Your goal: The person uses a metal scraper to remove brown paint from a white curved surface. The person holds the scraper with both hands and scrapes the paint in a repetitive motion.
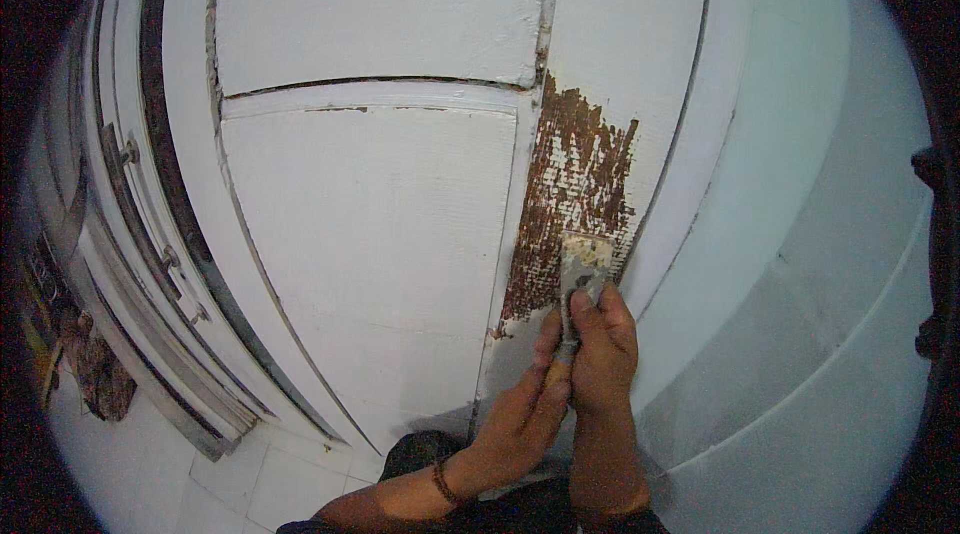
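Note:
A paint scraper [583, 260] with a flat, paint-crusted metal blade and a brownish handle points up and away from me. Its blade edge meets a brown patch [572, 174] of bared surface on the white door [370, 234], where white flecks remain among vertical streaks. My right hand [606, 346] is closed around the scraper near the blade, thumb on its face. Lower and to the left, my left hand [520, 426] wraps the handle, the wrist carrying a dark beaded bracelet. Fingers cover part of the handle.
White frame strips [180, 134] with metal fittings run down the left side. A dark, rough wood-like piece [98, 369] lies low at the far left, beside pale floor tiles [290, 474]. To the right stands a pale wall [770, 224]. My dark-clothed knee [425, 452] is close to the door's bottom.

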Demonstrator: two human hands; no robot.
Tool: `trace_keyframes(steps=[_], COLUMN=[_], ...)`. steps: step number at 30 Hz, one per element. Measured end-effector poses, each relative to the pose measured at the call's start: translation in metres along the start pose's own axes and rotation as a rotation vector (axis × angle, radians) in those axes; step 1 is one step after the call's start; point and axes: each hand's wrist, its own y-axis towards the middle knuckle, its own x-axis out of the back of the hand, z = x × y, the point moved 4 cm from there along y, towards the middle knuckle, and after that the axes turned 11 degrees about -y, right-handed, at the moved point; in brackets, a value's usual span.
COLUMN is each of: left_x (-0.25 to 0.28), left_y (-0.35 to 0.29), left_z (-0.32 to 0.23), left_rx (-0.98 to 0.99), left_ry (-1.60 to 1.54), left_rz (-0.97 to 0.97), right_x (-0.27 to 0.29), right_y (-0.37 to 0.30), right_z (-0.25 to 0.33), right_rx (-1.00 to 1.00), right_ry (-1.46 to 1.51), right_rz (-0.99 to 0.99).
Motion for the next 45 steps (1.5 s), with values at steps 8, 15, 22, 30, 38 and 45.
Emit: trace_keyframes(steps=[8,15,22,30,38,45], left_x=[0.001,-0.006,-0.006,-0.004,-0.006,-0.007], left_y=[0.011,0.007,0.008,0.005,0.005,0.004], left_z=[0.002,-0.005,-0.007,-0.008,-0.009,-0.013], left_rx=[-0.086,-0.131,-0.241,-0.126,-0.055,-0.097], left_ry=[0.172,0.106,0.198,0.131,0.073,0.081], left_rz=[-0.02,-0.062,-0.009,-0.026,-0.068,-0.005], right_x=[0.001,0.001,0.004,0.004,-0.001,-0.002], right_y=[0.009,0.009,0.008,0.008,0.007,0.006], right_z=[0.003,0.006,0.009,0.007,0.017,0.02], right_rx=[0.108,0.08,0.109,0.113,0.099,0.052], right_ry=[-0.092,-0.076,-0.208,-0.224,-0.184,-0.131], right_rz=[0.002,0.03,-0.022,-0.037,-0.065,-0.07])
